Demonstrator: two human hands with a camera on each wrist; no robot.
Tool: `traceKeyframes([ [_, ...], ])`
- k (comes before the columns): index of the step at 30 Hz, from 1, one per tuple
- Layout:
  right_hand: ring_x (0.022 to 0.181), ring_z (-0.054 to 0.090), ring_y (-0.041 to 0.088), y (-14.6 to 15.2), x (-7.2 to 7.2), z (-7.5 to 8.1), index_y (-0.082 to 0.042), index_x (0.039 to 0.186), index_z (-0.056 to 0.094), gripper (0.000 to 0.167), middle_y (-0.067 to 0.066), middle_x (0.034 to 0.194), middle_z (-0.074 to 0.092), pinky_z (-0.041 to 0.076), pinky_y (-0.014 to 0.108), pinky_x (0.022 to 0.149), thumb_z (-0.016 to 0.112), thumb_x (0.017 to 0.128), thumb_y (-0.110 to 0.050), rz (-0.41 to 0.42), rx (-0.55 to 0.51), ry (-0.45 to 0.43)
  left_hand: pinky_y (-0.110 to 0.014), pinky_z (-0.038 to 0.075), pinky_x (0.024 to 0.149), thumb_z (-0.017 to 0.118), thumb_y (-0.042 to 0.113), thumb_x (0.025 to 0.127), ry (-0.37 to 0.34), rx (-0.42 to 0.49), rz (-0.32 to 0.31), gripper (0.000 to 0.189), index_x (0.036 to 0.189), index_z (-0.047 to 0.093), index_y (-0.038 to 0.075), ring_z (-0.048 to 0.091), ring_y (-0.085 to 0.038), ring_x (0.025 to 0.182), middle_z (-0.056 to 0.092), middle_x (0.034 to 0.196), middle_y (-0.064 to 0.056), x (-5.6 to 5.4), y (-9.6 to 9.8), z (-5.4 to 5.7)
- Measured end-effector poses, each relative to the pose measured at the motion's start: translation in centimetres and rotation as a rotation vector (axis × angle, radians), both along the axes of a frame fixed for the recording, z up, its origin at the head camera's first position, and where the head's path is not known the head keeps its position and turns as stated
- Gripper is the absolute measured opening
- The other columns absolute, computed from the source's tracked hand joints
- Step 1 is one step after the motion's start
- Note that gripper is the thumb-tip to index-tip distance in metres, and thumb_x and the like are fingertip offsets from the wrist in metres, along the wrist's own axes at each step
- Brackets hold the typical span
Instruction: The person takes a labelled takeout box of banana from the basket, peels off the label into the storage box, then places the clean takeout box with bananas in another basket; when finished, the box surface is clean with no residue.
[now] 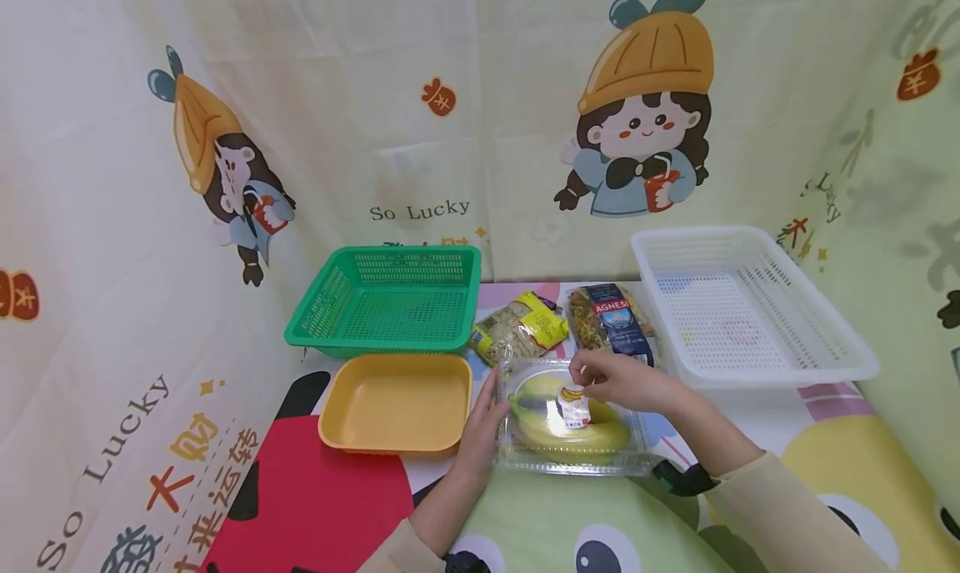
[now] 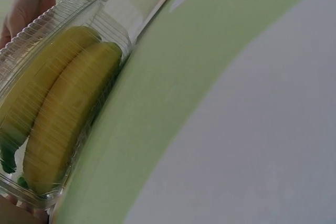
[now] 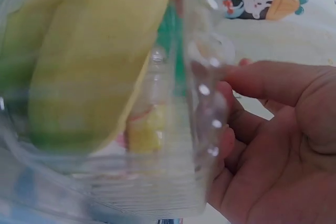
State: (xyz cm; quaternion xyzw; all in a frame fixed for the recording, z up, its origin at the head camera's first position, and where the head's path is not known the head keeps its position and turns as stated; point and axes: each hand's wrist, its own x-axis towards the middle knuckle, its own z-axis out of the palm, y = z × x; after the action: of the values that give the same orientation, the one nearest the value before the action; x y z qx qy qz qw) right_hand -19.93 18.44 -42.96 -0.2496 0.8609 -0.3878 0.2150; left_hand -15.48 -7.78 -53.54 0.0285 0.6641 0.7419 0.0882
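Note:
A clear plastic clamshell box holds yellow-green bananas, with a banana-picture label on its lid. My left hand grips the box along its left side. In the left wrist view only some of its fingertips show, below the box's end. My right hand reaches across the lid from the right, its fingers curled at the box's far part, just above the label. The right wrist view shows that thumb and fingers against the ridged rim; exactly what lies between the tips is unclear.
A green basket stands behind a yellow tray on the left. Behind the box lie a yellow-labelled clear bag and an AGNESI pasta pack. A white basket stands at right, and a printed curtain hangs behind.

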Motion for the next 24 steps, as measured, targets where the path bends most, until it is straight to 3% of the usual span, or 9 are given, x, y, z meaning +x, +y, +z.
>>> traceKeyframes([
  [8, 0.065, 0.048, 0.012, 0.0, -0.1, -0.5, -0.016, 0.092, 0.069, 0.020, -0.001, 0.086, 0.065, 0.042, 0.024, 0.057, 0.055, 0.095, -0.001, 0.014, 0.033, 0.081, -0.048, 0.006, 0.125, 0.043, 0.021, 0.104, -0.003, -0.004, -0.005, 0.059, 0.158, 0.022, 0.032, 0.006, -0.021, 0.155, 0.019, 0.165, 0.012, 0.0, 0.1, 0.2],
  [12, 0.065, 0.047, 0.011, 0.3, -0.1, -0.6, -0.020, 0.095, 0.075, 0.025, -0.004, 0.094, 0.071, 0.042, 0.024, 0.058, 0.055, 0.097, -0.005, 0.010, 0.050, 0.058, -0.053, 0.004, 0.124, 0.043, 0.022, 0.103, -0.013, -0.018, -0.014, 0.061, 0.159, 0.019, 0.030, 0.003, -0.025, 0.155, 0.014, 0.166, 0.008, 0.2, 0.3, 0.7],
  [15, 0.076, 0.053, 0.013, 0.4, -0.1, -0.5, -0.021, 0.099, 0.075, 0.021, -0.004, 0.104, 0.072, 0.046, 0.027, 0.066, 0.057, 0.097, -0.009, 0.006, 0.048, 0.042, -0.058, 0.004, 0.123, 0.044, 0.025, 0.103, 0.003, -0.102, -0.002, 0.061, 0.158, 0.020, 0.032, 0.001, -0.027, 0.155, 0.009, 0.168, 0.003, 0.8, 0.3, 1.4],
  [18, 0.090, 0.060, 0.015, 0.5, -0.1, -0.4, -0.022, 0.100, 0.075, 0.020, -0.003, 0.110, 0.072, 0.050, 0.031, 0.074, 0.059, 0.097, -0.012, 0.003, 0.044, 0.031, -0.061, 0.006, 0.122, 0.047, 0.028, 0.103, 0.062, -0.227, 0.002, 0.060, 0.157, 0.022, 0.036, 0.002, -0.028, 0.155, 0.006, 0.168, 0.003, 1.7, -0.1, 2.7],
  [20, 0.097, 0.062, 0.016, 0.6, 0.0, -0.3, -0.022, 0.101, 0.075, 0.019, -0.003, 0.112, 0.072, 0.051, 0.032, 0.076, 0.059, 0.097, -0.012, 0.006, 0.043, 0.028, -0.061, 0.010, 0.121, 0.050, 0.027, 0.103, 0.145, -0.295, -0.007, 0.059, 0.156, 0.027, 0.036, 0.006, -0.027, 0.155, 0.009, 0.167, 0.005, 2.1, -0.8, 3.8],
  [24, 0.103, 0.064, 0.015, 0.7, 0.1, -0.2, -0.024, 0.101, 0.075, 0.019, -0.004, 0.111, 0.072, 0.052, 0.029, 0.079, 0.061, 0.096, -0.013, -0.002, 0.044, 0.032, -0.055, 0.021, 0.121, 0.051, 0.017, 0.102, 0.316, -0.329, 0.022, 0.049, 0.150, 0.043, 0.026, 0.022, -0.024, 0.152, 0.029, 0.163, 0.002, 1.6, -4.3, 6.1],
])
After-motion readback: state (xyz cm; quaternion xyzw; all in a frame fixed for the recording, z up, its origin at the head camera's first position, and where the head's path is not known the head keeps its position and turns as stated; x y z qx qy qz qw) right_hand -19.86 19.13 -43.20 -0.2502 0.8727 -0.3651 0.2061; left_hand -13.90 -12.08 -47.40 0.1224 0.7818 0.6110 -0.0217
